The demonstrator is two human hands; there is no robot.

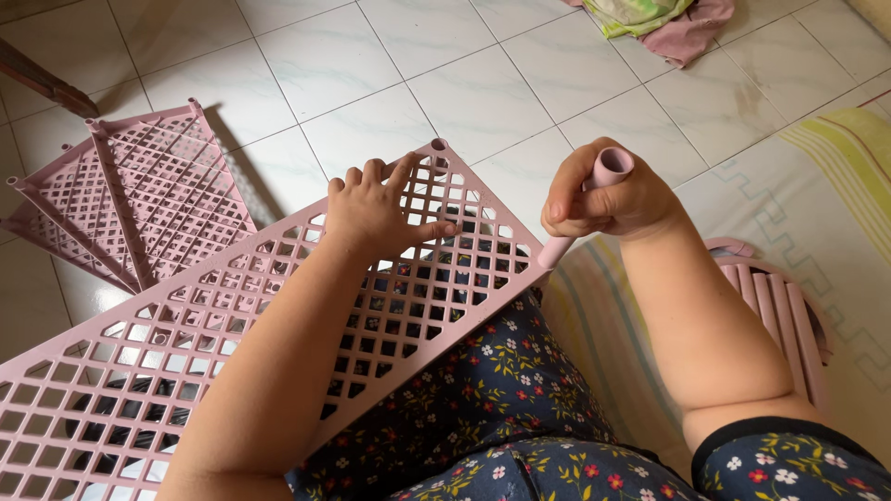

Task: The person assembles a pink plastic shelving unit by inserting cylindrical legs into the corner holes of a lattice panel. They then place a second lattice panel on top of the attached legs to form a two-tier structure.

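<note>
Hands on lattice panel, tube

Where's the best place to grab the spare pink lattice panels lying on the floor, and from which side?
Take the lattice panels by the raised rail along their near right edge, coming from the right. They lie tilted and stacked on the tiled floor, so that rim stands clear for fingers.

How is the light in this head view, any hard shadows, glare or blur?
Head view: even daylight, sharp throughout; soft sheen on the floor tiles; a dark shadow behind the stacked pink panels; left hand on the lattice shelf and right hand around the pink tube show no motion blur.
</note>
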